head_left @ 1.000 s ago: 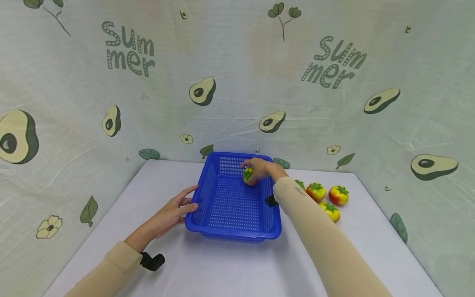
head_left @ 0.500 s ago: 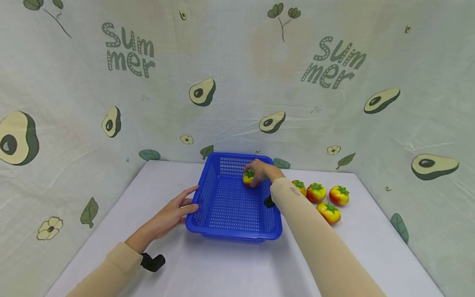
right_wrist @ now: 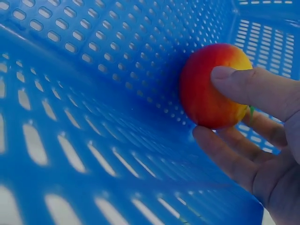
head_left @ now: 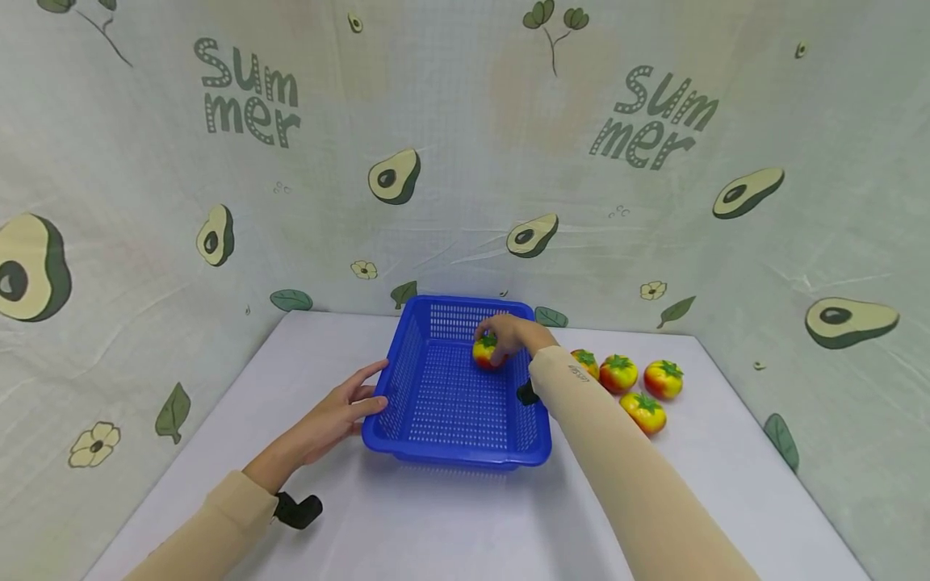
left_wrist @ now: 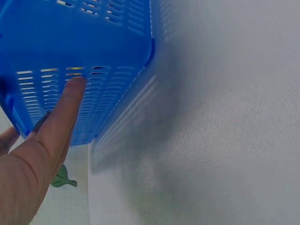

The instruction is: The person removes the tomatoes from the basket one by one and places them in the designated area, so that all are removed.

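A blue plastic basket with slotted walls sits in the middle of the table. My left hand holds its left side, thumb at the rim and a finger along the outer wall. Inside, near the back right corner, my right hand grips a red-and-yellow tomato with a green leafy top. The right wrist view shows the thumb on one side of the tomato and fingertips on the other, close to the basket wall. Whether the tomato touches the basket floor cannot be told.
Several similar tomatoes lie on the white table right of the basket, partly behind the right forearm. A printed avocado cloth stands behind and on both sides. Each wrist carries a small black camera.
The right hand has shifted slightly down with the tomato and drawn its fingers closer round it. The left hand and basket have barely moved.
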A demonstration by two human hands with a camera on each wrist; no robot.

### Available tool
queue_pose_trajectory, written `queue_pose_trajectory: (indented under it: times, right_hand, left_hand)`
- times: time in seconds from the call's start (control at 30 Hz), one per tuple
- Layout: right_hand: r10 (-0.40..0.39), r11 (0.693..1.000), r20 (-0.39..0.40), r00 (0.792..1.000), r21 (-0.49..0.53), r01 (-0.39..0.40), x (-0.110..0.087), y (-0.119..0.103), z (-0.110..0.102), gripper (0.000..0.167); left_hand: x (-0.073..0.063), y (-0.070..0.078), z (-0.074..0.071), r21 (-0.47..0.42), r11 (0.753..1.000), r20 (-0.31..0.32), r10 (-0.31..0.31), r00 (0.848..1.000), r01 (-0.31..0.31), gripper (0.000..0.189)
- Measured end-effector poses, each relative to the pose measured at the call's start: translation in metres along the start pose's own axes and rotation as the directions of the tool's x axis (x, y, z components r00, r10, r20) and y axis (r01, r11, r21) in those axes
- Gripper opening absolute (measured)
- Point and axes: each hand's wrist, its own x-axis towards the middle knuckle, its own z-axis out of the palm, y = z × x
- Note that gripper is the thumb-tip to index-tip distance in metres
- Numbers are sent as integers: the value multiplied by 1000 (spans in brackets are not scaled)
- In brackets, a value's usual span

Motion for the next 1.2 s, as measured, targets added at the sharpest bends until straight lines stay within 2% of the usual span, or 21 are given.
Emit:
queue_pose_trajectory:
  times: [0.13, 0.27, 0.47, 0.63, 0.83, 1.2]
  right_hand:
    - [-34, 999, 17, 999, -22, 35, -6, -3, -5, 57]
    - [-118, 991, 19, 993, -57, 119, -17, -6, -16, 58]
    - [-231, 967, -14, 973, -114, 228, -38, -7, -35, 57]
    - [-286, 948, -30, 958, -154, 278, -59, -2, -52, 56]
    - [-369, 913, -48, 928, -205, 352, -86, 7, -67, 56]
    - [-373, 921, -108, 922, -166, 353, -143, 38, -74, 57]
  left_hand:
    - [-1, 1, 2, 1, 1000, -2, -5, 1000, 5, 73]
    - [-2, 2, 3, 7, 1000, 3, -1, 1000, 1, 74]
    - [-4, 3, 3, 7, 1000, -1, -9, 1000, 9, 74]
    - [-2, 3, 2, 4, 1000, 5, -4, 1000, 4, 74]
    - [-2, 3, 2, 10, 1000, 5, -6, 1000, 6, 76]
    - [-1, 3, 1, 7, 1000, 7, -5, 1000, 5, 76]
